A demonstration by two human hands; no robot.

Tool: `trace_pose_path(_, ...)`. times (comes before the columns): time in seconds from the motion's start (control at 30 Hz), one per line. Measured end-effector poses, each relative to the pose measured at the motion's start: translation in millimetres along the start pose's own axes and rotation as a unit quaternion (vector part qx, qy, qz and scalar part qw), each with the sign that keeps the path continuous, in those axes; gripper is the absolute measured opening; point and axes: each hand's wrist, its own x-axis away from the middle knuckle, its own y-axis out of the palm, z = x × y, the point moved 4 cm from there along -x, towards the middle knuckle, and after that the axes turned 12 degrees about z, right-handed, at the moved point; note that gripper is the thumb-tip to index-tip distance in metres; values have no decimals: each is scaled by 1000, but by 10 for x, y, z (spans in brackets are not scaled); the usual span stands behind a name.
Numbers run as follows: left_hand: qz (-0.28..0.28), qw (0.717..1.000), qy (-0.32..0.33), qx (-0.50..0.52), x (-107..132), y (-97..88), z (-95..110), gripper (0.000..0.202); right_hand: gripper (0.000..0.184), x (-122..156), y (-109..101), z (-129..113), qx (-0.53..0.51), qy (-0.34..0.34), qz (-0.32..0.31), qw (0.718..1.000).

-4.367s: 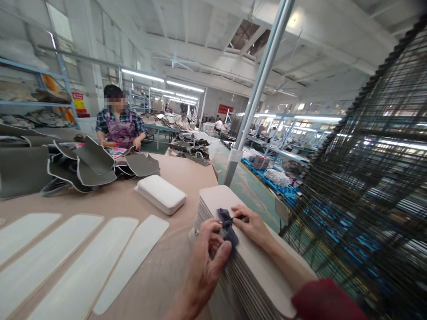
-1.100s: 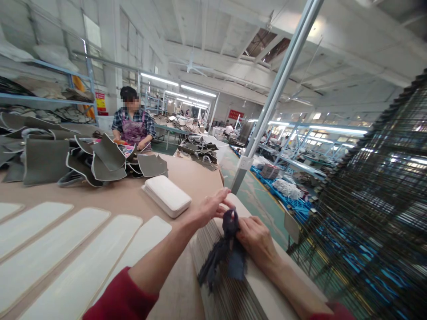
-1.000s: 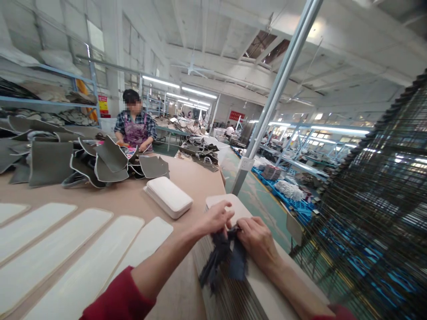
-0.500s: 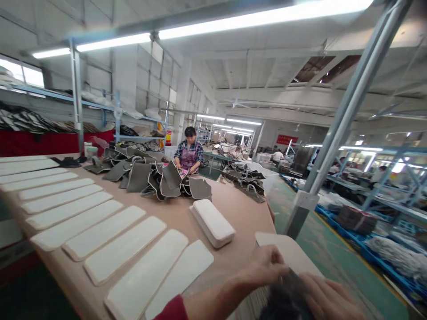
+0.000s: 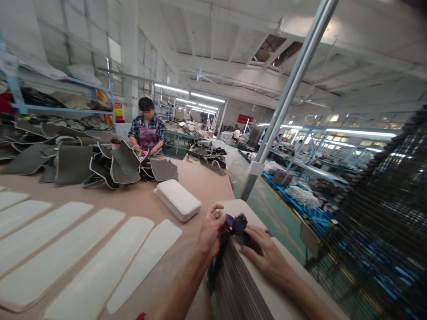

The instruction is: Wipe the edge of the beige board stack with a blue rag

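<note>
The tan surface (image 5: 140, 202) carries a row of long white panels (image 5: 63, 249) laid side by side, a white pad stack (image 5: 177, 200), a heap of grey cut pieces (image 5: 100, 162) farther back, and a tall stack of boards (image 5: 247, 284) at its near edge.

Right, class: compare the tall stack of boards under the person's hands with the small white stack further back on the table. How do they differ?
The tall stack holds many thin boards; the small white stack holds only a few. The tall stack has both hands and a dark cloth on it; the small white stack lies untouched. Both have rounded corners and pale tops.
</note>
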Motion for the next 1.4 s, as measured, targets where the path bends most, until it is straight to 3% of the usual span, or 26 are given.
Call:
trace_pose_path(0.03,-3,1000,3,19,13,33,120,46,50,-7,-2,17,-4,2,-1,1000)
trace_pose_path(0.1,-23,997,37,67,65,106,595,40,50,-31,-20,62,-13,10,4,1000)
trace_pose_path(0.2,-90,964,223,114,184,186,1675,26,47,-86,-52,103,-21,22,24,999)
trace_pose_path(0.23,-100,958,253,89,210,186,1936,27,46,-105,-50,90,-22,23,26,999)
trace_pose_path(0.3,-91,947,308,12,260,116,2155,28,40,-137,-8,9,-22,13,16,1000)
trace_pose_path(0.37,-83,935,322,-124,311,-7,1887,32,37,-150,62,-115,-15,-5,9,1000)
trace_pose_path(0.43,-117,904,270,-311,335,-125,1248,52,39,-138,130,-226,-8,-26,13,1000)
trace_pose_path(0.5,-152,851,195,-463,327,-240,577,82,39,-107,171,-274,-6,-36,16,999)
trace_pose_path(0.53,-143,832,208,-494,315,-285,370,81,39,-93,174,-272,-9,-35,17,999)
trace_pose_path(0.6,-115,813,217,-528,275,-368,176,50,39,-92,128,-219,-24,-8,36,999)
trace_pose_path(0.67,-95,812,188,-545,245,-446,210,25,40,-145,41,-125,-23,41,77,996)
trace_pose_path(0.77,-128,835,130,-519,295,-483,384,18,41,-314,-18,-7,21,76,114,990)
trace_pose_path(0.83,-152,885,102,-428,373,-456,451,16,39,-438,51,43,56,60,102,991)
trace_pose_path(0.93,-102,975,15,-197,443,-434,450,19,43,-530,232,123,108,46,75,990)
trace_pose_path(1.0,-66,994,0,-86,457,-394,461,27,51,-526,327,157,144,43,60,987)
trace_pose_path(1.17,-106,979,132,-113,511,-60,596,37,48,-485,399,58,186,38,28,981)
trace_pose_path(1.27,-133,970,150,-139,564,128,722,37,45,-492,385,8,192,45,14,980)
trace_pose_path(1.33,-171,953,153,-198,591,152,899,33,44,-501,353,46,193,57,14,980)
trace_pose_path(1.4,-184,945,186,-195,575,20,1156,34,44,-508,320,114,190,67,16,979)
